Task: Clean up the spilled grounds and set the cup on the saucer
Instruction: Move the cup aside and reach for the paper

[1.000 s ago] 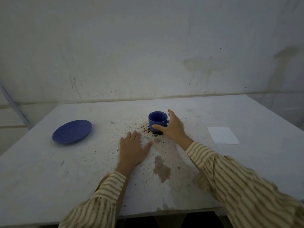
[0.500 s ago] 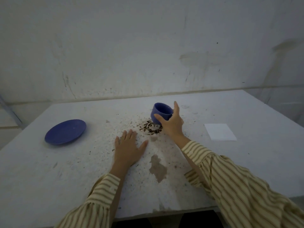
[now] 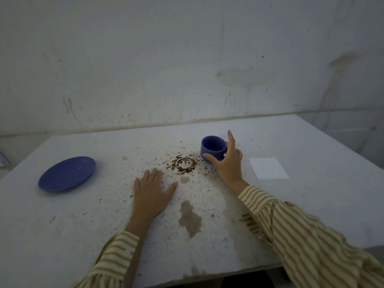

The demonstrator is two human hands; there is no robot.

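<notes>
A blue cup [image 3: 212,148] stands upright on the white table, mouth up, just right of a dark ring of spilled grounds [image 3: 184,164]. My right hand [image 3: 227,163] grips the cup from its right side, thumb on the front, index finger raised. My left hand [image 3: 152,191] lies flat on the table, fingers apart, just below and left of the grounds. A blue saucer [image 3: 67,173] sits at the table's left, well apart from the cup.
A white paper napkin [image 3: 268,168] lies on the table to the right of my right hand. A brown wet stain [image 3: 190,218] marks the table [image 3: 62,235] near the front. Small specks are scattered around the ring. A stained wall stands behind the table.
My right hand has lifted the cup off the grounds, tilted it, and set it upright a little to the right, uncovering a ring of grounds. My left hand stays flat.
</notes>
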